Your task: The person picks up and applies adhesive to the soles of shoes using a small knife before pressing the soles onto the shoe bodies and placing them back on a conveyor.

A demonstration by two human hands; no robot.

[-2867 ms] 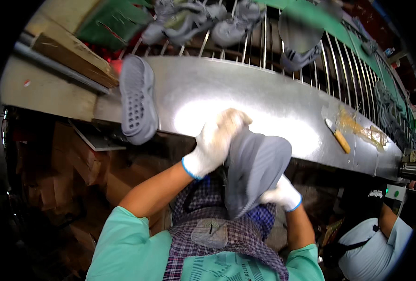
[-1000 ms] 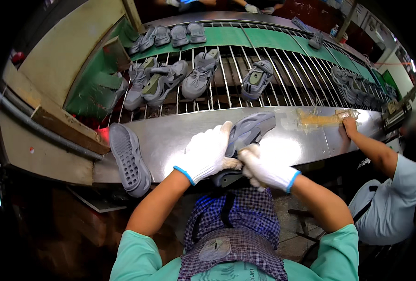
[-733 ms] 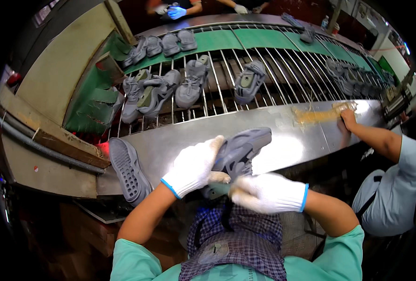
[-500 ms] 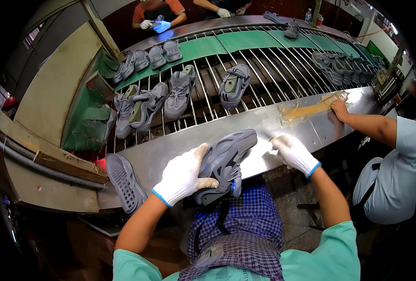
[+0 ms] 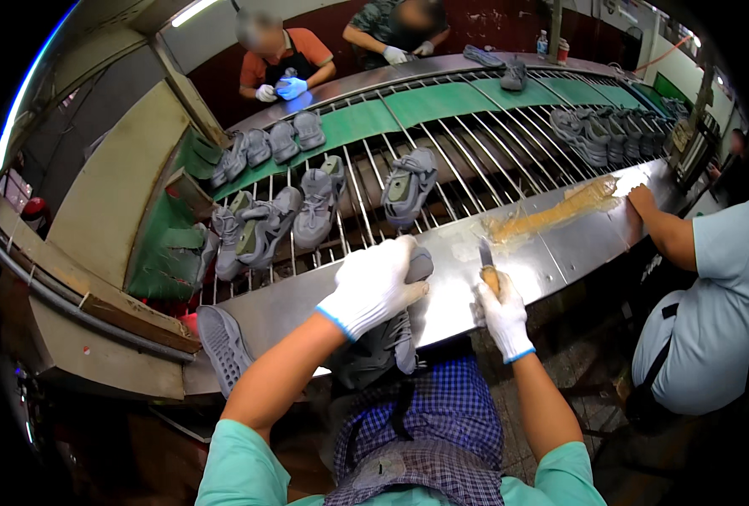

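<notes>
A steel bench [image 5: 560, 253] carries a grey shoe [image 5: 387, 337], an upturned sole [image 5: 222, 346] and a yellowish glue smear [image 5: 560, 215]

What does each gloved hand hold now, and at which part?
The left hand grips a grey shoe over its upper end. The right hand holds a small knife by its wooden handle.

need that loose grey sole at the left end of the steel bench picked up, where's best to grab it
Probably take the grey sole at its lower end, which juts past the steel bench edge, coming from below-left. It lies tread up and nothing crowds that end, so a hand could pinch it across its width.
</notes>
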